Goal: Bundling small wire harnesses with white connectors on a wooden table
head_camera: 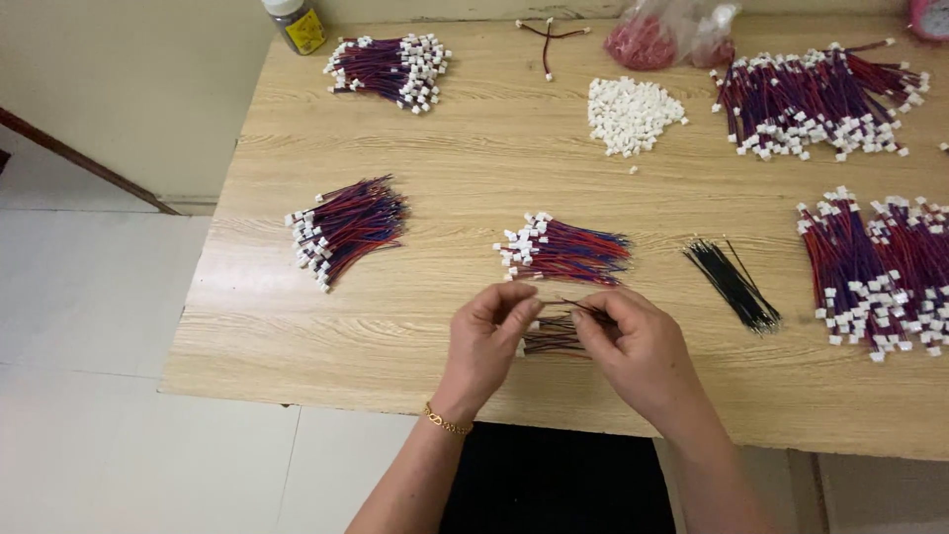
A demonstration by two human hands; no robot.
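Wooden table — white tiled floor | both hands' fingers clamped on wire bundle

We see a home assembly workspace: a pale wood-grain surface on tiled floor, bundled red-and-blue connector wires, loose white plastic connectors.

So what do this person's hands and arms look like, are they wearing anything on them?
Both are bare: the left hand and the right hand wear no gloves, and no sleeves reach the forearms in view. The only thing worn is a thin gold chain bracelet around the left wrist. No rings or watch show.
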